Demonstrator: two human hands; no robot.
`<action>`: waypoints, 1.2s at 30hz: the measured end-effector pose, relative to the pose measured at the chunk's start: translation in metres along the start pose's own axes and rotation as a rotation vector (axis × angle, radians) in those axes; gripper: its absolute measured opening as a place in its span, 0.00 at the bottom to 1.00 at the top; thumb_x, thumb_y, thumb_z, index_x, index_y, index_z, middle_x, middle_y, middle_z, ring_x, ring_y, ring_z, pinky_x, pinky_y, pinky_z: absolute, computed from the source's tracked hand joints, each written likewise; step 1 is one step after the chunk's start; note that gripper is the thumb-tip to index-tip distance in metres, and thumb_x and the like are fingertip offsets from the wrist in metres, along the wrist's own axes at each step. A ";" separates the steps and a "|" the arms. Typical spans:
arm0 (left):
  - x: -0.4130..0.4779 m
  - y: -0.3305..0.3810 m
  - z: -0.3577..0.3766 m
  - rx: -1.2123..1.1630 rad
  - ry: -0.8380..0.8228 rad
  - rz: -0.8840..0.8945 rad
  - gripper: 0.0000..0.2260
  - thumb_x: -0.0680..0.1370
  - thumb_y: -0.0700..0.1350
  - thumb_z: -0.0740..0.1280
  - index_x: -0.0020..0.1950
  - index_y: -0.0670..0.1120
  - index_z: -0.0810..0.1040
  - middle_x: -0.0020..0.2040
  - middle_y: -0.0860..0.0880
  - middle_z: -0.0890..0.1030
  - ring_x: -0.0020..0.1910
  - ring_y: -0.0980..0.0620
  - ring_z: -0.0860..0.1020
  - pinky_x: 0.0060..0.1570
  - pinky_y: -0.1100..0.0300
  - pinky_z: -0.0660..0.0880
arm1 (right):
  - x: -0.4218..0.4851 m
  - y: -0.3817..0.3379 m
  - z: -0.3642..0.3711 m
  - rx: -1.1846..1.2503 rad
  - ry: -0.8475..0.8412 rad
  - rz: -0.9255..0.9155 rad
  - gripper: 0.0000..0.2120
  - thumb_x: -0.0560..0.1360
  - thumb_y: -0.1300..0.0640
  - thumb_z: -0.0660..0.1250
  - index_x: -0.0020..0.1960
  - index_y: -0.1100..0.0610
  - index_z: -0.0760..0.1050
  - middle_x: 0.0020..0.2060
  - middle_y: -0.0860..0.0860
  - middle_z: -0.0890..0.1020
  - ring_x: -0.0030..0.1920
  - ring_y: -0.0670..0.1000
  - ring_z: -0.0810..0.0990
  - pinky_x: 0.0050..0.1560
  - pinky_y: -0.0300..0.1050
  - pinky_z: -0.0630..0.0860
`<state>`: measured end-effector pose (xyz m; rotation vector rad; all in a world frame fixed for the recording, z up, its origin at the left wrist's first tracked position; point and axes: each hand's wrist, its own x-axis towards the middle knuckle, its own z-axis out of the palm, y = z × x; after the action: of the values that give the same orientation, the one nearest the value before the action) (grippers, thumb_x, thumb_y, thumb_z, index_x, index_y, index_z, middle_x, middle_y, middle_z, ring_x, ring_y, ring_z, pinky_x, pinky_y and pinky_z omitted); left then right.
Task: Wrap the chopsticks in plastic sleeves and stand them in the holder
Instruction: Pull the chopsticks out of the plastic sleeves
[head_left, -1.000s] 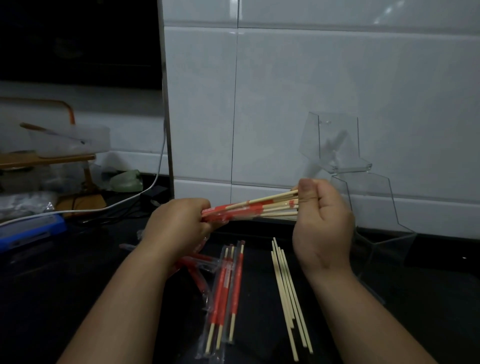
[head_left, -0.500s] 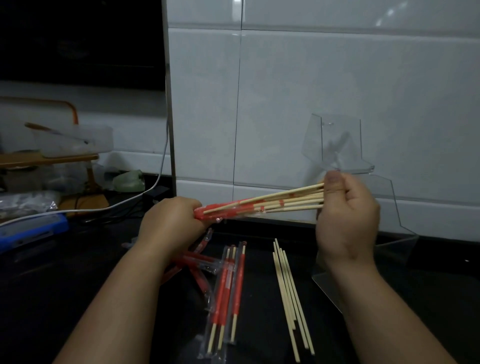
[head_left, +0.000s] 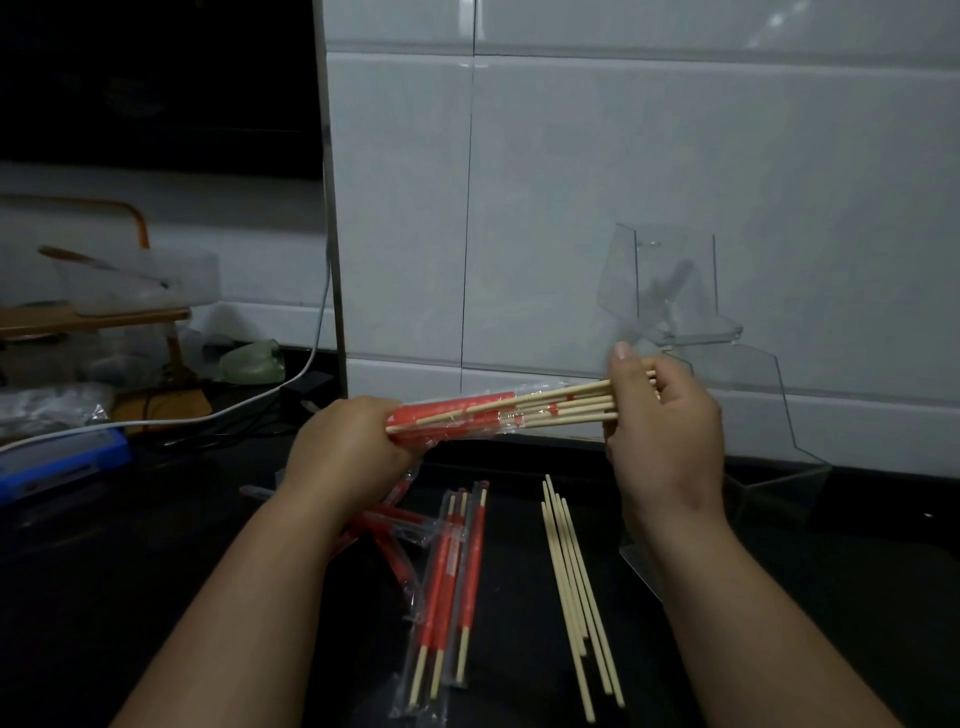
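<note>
Wooden chopsticks (head_left: 566, 408): a small bunch is held up in the air between both hands, above the dark desk (head_left: 156, 582).
Long line: the bunch is laid almost flat, from left to right, with the right end a little higher.
Red plastic sleeve (head_left: 452, 421): the left part of the bunch is covered by it; the right part is left bare.
Left hand (head_left: 348, 447): the sleeve end is gripped by its curled fingers.
Right hand (head_left: 667, 415): the bare ends are pinched between the thumb and the fingers.
Next move: the sticks probably need to be pushed left, along their own line, deeper into the sleeve.
Clear holder (head_left: 675, 291): it is stood by the wall, just behind the right hand, so that hand is nearer to it.
On the desk: bare chopsticks (head_left: 576, 597) are laid near wrapped chopsticks (head_left: 447, 587).
</note>
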<state>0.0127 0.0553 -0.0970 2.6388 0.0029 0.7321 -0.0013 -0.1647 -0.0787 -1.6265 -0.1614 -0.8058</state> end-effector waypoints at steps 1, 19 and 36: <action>0.000 -0.001 0.000 -0.007 0.001 -0.002 0.11 0.76 0.57 0.69 0.38 0.52 0.79 0.41 0.49 0.82 0.45 0.43 0.79 0.38 0.57 0.67 | 0.000 0.000 0.000 -0.019 0.005 0.009 0.20 0.81 0.46 0.61 0.38 0.60 0.71 0.29 0.52 0.74 0.30 0.50 0.72 0.31 0.45 0.68; 0.011 -0.016 0.013 -0.043 0.124 -0.201 0.13 0.78 0.54 0.65 0.36 0.51 0.77 0.33 0.52 0.78 0.39 0.44 0.77 0.36 0.56 0.67 | 0.006 -0.024 -0.023 -0.068 0.242 -0.201 0.07 0.81 0.52 0.62 0.46 0.52 0.73 0.33 0.50 0.79 0.28 0.44 0.79 0.29 0.40 0.76; 0.012 -0.022 0.010 0.170 -0.315 -0.316 0.07 0.75 0.54 0.65 0.46 0.51 0.75 0.47 0.47 0.79 0.50 0.43 0.79 0.55 0.51 0.76 | 0.007 -0.026 -0.031 -0.256 0.410 -0.526 0.06 0.82 0.50 0.61 0.49 0.51 0.70 0.37 0.50 0.77 0.32 0.58 0.79 0.32 0.54 0.73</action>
<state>0.0304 0.0726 -0.1076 2.7914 0.3995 0.2169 -0.0218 -0.1888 -0.0534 -1.6350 -0.2020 -1.5998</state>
